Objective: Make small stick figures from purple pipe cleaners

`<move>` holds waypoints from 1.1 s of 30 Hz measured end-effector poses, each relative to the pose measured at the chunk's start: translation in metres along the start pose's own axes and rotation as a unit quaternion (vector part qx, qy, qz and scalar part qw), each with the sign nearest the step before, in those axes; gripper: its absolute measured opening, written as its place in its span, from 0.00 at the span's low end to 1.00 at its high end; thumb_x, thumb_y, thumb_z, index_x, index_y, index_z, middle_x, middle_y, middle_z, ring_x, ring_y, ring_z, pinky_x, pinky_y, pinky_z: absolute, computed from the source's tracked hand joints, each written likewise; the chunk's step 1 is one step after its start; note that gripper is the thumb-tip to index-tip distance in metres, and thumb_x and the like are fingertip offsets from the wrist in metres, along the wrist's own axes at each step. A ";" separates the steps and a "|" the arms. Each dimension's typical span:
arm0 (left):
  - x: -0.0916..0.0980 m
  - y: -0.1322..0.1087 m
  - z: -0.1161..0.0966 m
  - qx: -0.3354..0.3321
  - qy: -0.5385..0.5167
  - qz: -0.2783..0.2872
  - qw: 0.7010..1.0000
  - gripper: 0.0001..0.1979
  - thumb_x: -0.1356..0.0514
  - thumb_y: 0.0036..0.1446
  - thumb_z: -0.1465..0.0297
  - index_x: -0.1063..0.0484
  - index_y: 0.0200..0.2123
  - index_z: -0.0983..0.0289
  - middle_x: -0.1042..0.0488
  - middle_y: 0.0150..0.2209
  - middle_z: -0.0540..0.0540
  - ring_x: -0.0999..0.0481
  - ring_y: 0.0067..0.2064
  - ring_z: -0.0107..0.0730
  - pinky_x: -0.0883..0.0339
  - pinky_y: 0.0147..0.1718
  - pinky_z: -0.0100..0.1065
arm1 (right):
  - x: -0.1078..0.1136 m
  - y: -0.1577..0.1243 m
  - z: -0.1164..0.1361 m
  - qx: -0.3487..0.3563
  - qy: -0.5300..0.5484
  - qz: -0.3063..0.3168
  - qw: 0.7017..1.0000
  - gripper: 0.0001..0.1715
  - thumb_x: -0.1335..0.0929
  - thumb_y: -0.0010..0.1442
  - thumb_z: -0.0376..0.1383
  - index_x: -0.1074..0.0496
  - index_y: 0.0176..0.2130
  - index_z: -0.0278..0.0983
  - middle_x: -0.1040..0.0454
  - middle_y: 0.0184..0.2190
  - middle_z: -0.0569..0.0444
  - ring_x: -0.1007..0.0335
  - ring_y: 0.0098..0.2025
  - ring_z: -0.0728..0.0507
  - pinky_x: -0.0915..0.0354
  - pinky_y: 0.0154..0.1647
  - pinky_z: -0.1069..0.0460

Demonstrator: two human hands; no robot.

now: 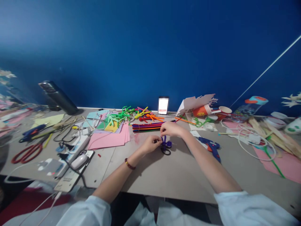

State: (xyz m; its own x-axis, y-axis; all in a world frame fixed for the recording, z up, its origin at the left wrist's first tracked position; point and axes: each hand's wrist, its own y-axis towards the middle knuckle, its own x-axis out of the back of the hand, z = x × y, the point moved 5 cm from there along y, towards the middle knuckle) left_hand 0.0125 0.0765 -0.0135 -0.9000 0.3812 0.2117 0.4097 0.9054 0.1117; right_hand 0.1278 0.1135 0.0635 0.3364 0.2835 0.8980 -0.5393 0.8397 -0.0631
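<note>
Both my hands meet over the middle of the table at a small purple pipe-cleaner figure [166,144] bent into loops. My left hand [152,143] pinches its left side between thumb and fingers. From above, my right hand [169,129] grips the top of the same piece, its fingertips pointing down. A dark loop at the bottom of the figure hangs close to the tabletop; whether it touches I cannot tell. Just behind my hands lies a bundle of purple, red and orange pipe cleaners [147,126], partly covered by my right hand.
A blue glue gun [211,147] lies right of my right forearm. Pink paper [107,139], a power strip [74,153], red-handled scissors [27,153] and a dark bottle [60,99] are at left. A lit phone [163,105] leans on the wall; paper cups [202,110] stand back right.
</note>
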 end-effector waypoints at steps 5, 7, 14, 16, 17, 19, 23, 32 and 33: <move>0.006 0.002 0.000 0.009 -0.028 -0.036 0.999 0.02 0.37 0.43 0.73 0.24 0.23 0.66 0.32 0.19 0.50 0.41 0.22 0.24 0.50 0.23 0.27 | 0.005 0.013 0.033 0.011 -0.083 -0.037 0.996 0.13 0.28 0.40 0.29 0.30 0.11 0.39 0.32 0.13 0.57 0.37 0.19 0.49 0.51 0.20 0.54; 0.010 0.004 0.001 0.018 -0.052 -0.050 0.997 0.03 0.37 0.43 0.72 0.24 0.23 0.66 0.31 0.19 0.50 0.42 0.22 0.24 0.51 0.23 0.27 | 0.003 0.014 0.047 0.015 -0.165 -0.042 0.985 0.08 0.29 0.43 0.27 0.27 0.16 0.37 0.27 0.18 0.51 0.32 0.23 0.45 0.48 0.22 0.53; 0.028 0.006 0.007 0.077 -0.160 -0.147 0.973 0.08 0.36 0.37 0.71 0.32 0.16 0.66 0.37 0.15 0.46 0.44 0.20 0.21 0.56 0.20 0.26 | -0.016 -0.004 0.072 0.019 -0.235 -0.107 0.966 0.09 0.35 0.54 0.24 0.24 0.31 0.31 0.25 0.32 0.42 0.30 0.40 0.39 0.40 0.32 0.52; 0.030 0.006 0.011 0.100 -0.207 -0.158 0.960 0.08 0.35 0.38 0.70 0.32 0.16 0.66 0.39 0.15 0.46 0.46 0.18 0.19 0.57 0.19 0.26 | -0.024 -0.011 0.072 0.019 -0.234 -0.123 0.964 0.10 0.36 0.57 0.25 0.25 0.34 0.32 0.25 0.35 0.43 0.32 0.41 0.40 0.40 0.33 0.52; 0.031 0.006 0.013 0.109 -0.231 -0.157 0.954 0.08 0.35 0.39 0.69 0.32 0.17 0.66 0.40 0.14 0.45 0.47 0.18 0.19 0.57 0.18 0.26 | -0.028 -0.015 0.071 0.014 -0.231 -0.131 0.964 0.10 0.37 0.58 0.26 0.26 0.35 0.33 0.26 0.36 0.43 0.32 0.42 0.41 0.40 0.33 0.52; 0.030 0.006 0.018 0.124 -0.281 -0.151 0.940 0.09 0.35 0.41 0.69 0.32 0.18 0.66 0.40 0.14 0.45 0.47 0.17 0.18 0.57 0.17 0.26 | -0.036 -0.021 0.067 0.001 -0.219 -0.151 0.964 0.11 0.38 0.61 0.28 0.26 0.36 0.33 0.26 0.36 0.45 0.33 0.41 0.42 0.41 0.32 0.52; 0.028 0.008 0.026 0.163 -0.358 -0.150 0.907 0.11 0.35 0.43 0.70 0.35 0.19 0.66 0.39 0.16 0.46 0.43 0.18 0.18 0.53 0.17 0.25 | -0.047 -0.033 0.053 -0.019 -0.169 -0.211 0.963 0.11 0.37 0.61 0.32 0.25 0.33 0.37 0.26 0.33 0.50 0.34 0.39 0.44 0.44 0.29 0.53; 0.019 0.004 0.014 0.221 -0.402 -0.107 0.882 0.13 0.33 0.43 0.66 0.36 0.22 0.66 0.40 0.18 0.46 0.43 0.17 0.17 0.53 0.14 0.23 | -0.059 -0.049 0.014 -0.113 -0.009 -0.306 0.945 0.12 0.35 0.59 0.37 0.22 0.33 0.42 0.22 0.32 0.53 0.29 0.34 0.45 0.45 0.30 0.54; 0.018 0.004 0.012 0.221 -0.403 -0.097 0.883 0.14 0.34 0.43 0.66 0.36 0.22 0.65 0.41 0.17 0.45 0.44 0.17 0.16 0.53 0.14 0.22 | -0.059 -0.049 0.011 -0.126 0.005 -0.307 0.943 0.12 0.35 0.59 0.37 0.22 0.34 0.42 0.21 0.33 0.53 0.29 0.33 0.45 0.44 0.29 0.54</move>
State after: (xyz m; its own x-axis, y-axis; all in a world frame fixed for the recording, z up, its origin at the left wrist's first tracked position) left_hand -0.0042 0.0893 -0.0213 -0.8331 0.0595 -0.5500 0.2994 0.8844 -0.3579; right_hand 0.1261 0.0502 0.0179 0.5329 -0.2898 0.7950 -0.0398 0.9299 0.3656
